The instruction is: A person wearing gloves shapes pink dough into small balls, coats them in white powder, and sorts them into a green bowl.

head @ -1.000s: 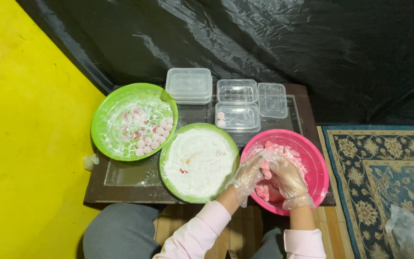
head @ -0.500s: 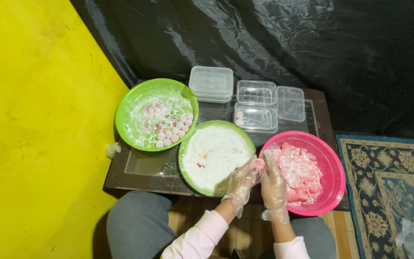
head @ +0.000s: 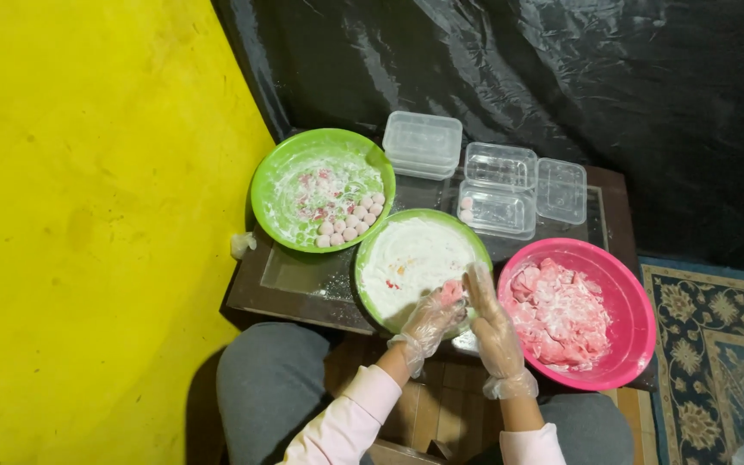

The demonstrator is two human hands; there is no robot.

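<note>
Both my hands wear clear plastic gloves. My left hand cups a small pink lump of dough, and my right hand presses against it with flat fingers. They meet over the near right rim of a green bowl filled with white flour. To the right stands a pink bowl holding a heap of pink dough pieces. Further back on the left, another green bowl holds several small floured pink balls.
All the bowls sit on a small dark table. Clear plastic boxes and lids stand at its back edge. A yellow floor lies to the left, black plastic sheeting behind, and a patterned rug to the right. My knees are under the table's near edge.
My hands have come out of the pink bowl with a lump of dough and moved left to the flour bowl's rim. The camera view has shifted, so the table sits further right.
</note>
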